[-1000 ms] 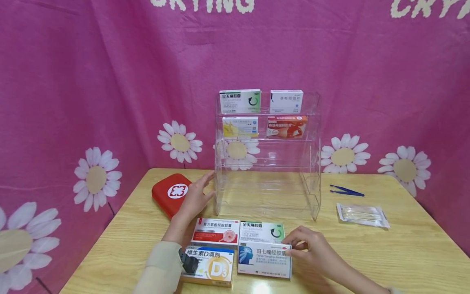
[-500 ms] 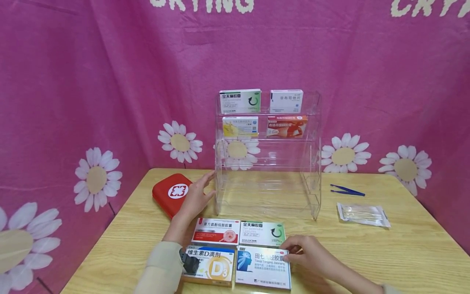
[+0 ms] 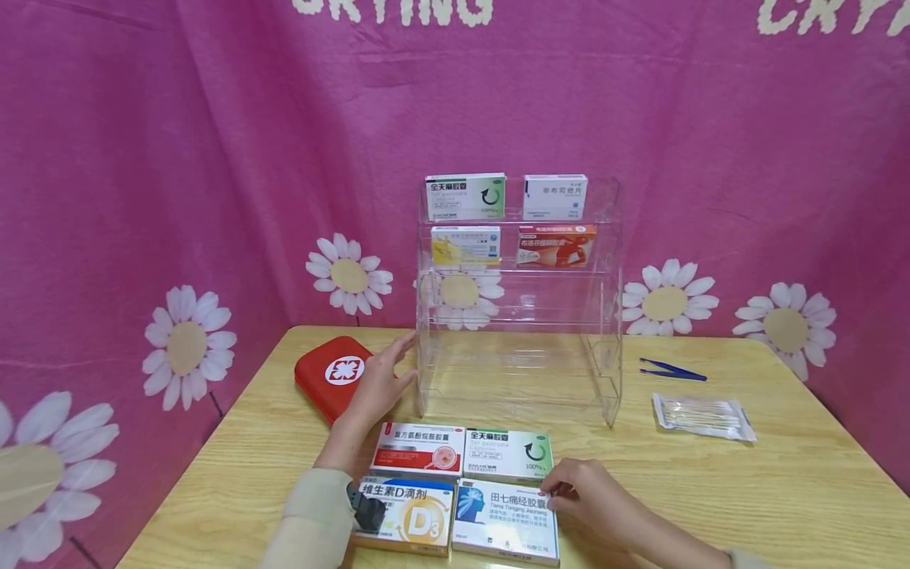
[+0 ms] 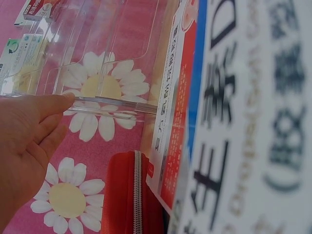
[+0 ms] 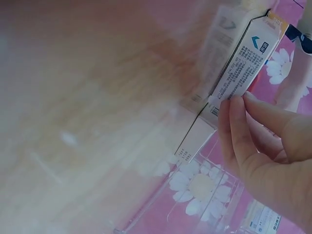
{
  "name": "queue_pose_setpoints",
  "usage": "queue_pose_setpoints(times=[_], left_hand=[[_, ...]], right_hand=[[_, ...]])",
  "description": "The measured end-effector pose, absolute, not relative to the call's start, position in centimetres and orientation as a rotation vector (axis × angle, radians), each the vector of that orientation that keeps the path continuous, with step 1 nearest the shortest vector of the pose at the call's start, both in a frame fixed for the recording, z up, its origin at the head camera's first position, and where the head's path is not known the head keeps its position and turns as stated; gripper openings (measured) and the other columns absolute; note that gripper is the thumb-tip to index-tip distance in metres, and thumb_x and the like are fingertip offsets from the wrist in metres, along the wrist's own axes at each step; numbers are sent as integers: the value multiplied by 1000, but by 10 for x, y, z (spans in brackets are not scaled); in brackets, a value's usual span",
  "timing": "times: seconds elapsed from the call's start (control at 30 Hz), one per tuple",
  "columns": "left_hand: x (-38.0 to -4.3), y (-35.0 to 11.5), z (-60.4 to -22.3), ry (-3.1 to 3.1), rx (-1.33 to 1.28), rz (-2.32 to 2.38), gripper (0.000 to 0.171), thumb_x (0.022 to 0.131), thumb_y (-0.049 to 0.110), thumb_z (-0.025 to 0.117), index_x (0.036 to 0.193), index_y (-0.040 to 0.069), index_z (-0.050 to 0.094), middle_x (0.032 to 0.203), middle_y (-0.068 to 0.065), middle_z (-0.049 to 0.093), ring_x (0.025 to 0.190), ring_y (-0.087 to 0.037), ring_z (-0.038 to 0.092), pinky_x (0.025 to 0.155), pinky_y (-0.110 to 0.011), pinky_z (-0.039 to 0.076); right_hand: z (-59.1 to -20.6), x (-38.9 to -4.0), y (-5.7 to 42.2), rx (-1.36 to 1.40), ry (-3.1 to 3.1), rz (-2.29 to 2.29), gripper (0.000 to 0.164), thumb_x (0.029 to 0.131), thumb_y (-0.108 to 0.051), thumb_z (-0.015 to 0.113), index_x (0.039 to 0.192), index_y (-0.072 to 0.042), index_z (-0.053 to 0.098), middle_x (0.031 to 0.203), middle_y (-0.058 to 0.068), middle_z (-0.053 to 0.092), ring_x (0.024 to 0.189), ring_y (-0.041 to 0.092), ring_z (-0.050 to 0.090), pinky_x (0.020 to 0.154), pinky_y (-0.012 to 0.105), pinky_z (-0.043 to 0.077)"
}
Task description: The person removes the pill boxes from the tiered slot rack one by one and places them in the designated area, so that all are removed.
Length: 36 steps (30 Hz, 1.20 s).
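In the head view my right hand (image 3: 593,504) is at the right edge of a white and blue medicine box (image 3: 505,525), its thumb and fingers pinching that edge. This box lies at the near right of a two-by-two group. Beside it is an orange and white vitamin D box (image 3: 408,518); behind are a red and white medicine box (image 3: 419,449) and a green and white one (image 3: 508,454). My left hand (image 3: 380,383), fingers extended, rests its fingertips against the left side of a clear acrylic display rack (image 3: 519,371). The left wrist view shows those fingers (image 4: 51,105) along the rack's edge.
On the rack's upper tiers stand several medicine boxes, among them a red one (image 3: 556,246) and a yellow and white one (image 3: 465,246). A red first-aid case (image 3: 323,375) lies left. Blue tweezers (image 3: 672,369) and a pack of cotton swabs (image 3: 702,416) lie right.
My right hand has drawn the white and blue box toward me and a little left, off the green and white box's front, which shows more fully now. My left hand has stayed at the rack.
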<state>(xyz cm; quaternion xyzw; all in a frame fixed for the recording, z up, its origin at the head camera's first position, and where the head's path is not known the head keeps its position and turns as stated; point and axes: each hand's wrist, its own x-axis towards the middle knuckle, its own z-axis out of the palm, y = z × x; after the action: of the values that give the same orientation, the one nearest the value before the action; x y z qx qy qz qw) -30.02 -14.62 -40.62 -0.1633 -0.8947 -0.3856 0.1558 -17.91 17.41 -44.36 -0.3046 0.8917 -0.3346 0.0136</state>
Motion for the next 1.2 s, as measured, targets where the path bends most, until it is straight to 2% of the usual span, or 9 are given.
queue_pose_setpoints(times=[0.4,0.73,0.83,1.0,1.1,1.2], left_hand=[[-301,-146,-404,-2564,-465,-1097,63,85,1,71,143,7,46,140,-15,58,123,-37,60,103,-47,51],[-303,-146,-403,-2587,-450,-1080,65,86,2,71,145,8,45,141,-14,57,125,-35,59,103,-45,52],[-303,-147,-404,-2596,-445,-1084,65,87,3,71,146,9,44,142,-13,57,126,-35,59,103,-45,52],[-302,-148,-405,-2600,-429,-1097,66,86,2,71,146,10,44,142,-13,57,127,-34,59,103,-45,52],[-301,-148,-405,-2600,-426,-1107,65,87,1,70,146,10,44,143,-13,56,127,-34,58,103,-46,51],[-300,-147,-406,-2597,-429,-1115,65,87,1,70,146,9,44,143,-14,56,127,-35,58,104,-46,51]], right_hand=[[-443,-181,172,-963,2825,-1002,7,80,1,73,85,-3,74,80,3,69,71,-4,58,61,15,56],[-428,-188,180,-996,2928,-1180,8,81,-1,73,89,-1,72,85,8,70,73,0,63,62,17,58],[-416,-199,185,-1063,3057,-1212,14,80,-1,75,93,-2,71,89,9,71,73,6,67,65,19,60],[-388,-227,194,-1225,3374,-1189,29,73,-1,81,101,-5,73,96,6,73,76,18,70,60,13,55],[-370,-246,201,-1335,3510,-1187,38,68,2,83,104,-3,73,96,9,73,77,20,69,60,10,52],[-354,-261,208,-1387,3582,-1187,43,67,4,83,108,-3,72,97,11,73,74,20,67,56,8,46]])
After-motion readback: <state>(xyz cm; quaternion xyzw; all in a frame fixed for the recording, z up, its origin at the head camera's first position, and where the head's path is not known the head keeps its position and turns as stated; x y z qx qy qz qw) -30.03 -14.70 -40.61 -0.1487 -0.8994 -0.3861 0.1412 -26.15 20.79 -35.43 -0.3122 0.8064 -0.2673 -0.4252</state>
